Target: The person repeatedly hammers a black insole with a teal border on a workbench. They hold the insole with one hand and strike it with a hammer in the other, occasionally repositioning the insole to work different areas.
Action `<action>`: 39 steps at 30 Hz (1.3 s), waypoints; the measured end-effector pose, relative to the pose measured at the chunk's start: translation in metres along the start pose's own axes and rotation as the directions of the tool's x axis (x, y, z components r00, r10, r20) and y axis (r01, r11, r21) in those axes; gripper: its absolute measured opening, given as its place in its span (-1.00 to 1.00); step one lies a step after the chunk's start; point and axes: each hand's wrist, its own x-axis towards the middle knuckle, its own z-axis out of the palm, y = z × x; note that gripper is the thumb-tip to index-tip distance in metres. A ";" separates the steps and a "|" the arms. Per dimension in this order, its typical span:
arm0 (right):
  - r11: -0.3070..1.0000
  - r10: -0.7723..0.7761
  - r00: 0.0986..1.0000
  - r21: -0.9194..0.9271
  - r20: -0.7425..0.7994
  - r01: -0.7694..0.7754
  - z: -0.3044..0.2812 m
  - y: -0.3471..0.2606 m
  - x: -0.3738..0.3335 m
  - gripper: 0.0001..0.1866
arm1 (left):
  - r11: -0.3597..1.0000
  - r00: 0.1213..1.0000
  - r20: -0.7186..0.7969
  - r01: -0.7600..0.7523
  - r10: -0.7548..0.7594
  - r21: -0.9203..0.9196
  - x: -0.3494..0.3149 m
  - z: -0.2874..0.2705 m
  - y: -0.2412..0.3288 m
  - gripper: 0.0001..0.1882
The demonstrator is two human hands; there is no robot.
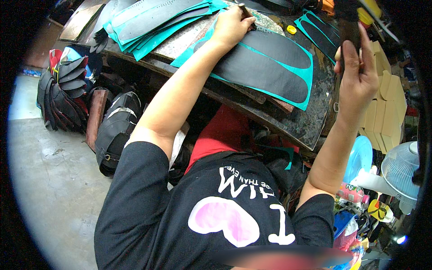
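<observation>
Black sole-shaped pieces [265,78] lie side by side on a teal sheet [300,74] at the table's front. At the sheet's far edge my left hand [231,28] is closed round a short dark tool [245,12], which looks like a punch. Its tip meets the far end of the black pieces, by a row of small marks. Raised over the right side of the table, my right hand [357,74] wraps round a dark mallet-like tool [349,29]. That tool's upper end is lost in shadow.
A stack of similar teal sheets [144,53] lies at the left. A smaller teal sheet [310,29] and a yellow ring [291,29] lie farther back. Black bundled pieces [63,96] stand on the floor. At the right are a fan [400,171] and tan boxes [382,112].
</observation>
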 end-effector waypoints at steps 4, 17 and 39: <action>0.959 -0.129 0.992 -0.253 0.001 0.125 0.030 0.009 -0.007 -0.57 | 0.929 0.964 0.032 -0.265 0.266 0.259 -0.003 0.015 0.012 -0.84; 0.985 0.123 0.992 -0.120 -0.007 -0.123 -0.005 0.001 -0.001 -0.58 | 0.993 0.994 -0.004 0.107 -0.108 -0.050 0.001 0.015 -0.002 -0.80; 0.911 0.235 0.969 -0.365 0.081 -0.190 -0.003 0.023 -0.023 -0.56 | 0.980 0.977 -0.086 0.190 -0.195 -0.066 0.001 0.019 -0.003 -0.79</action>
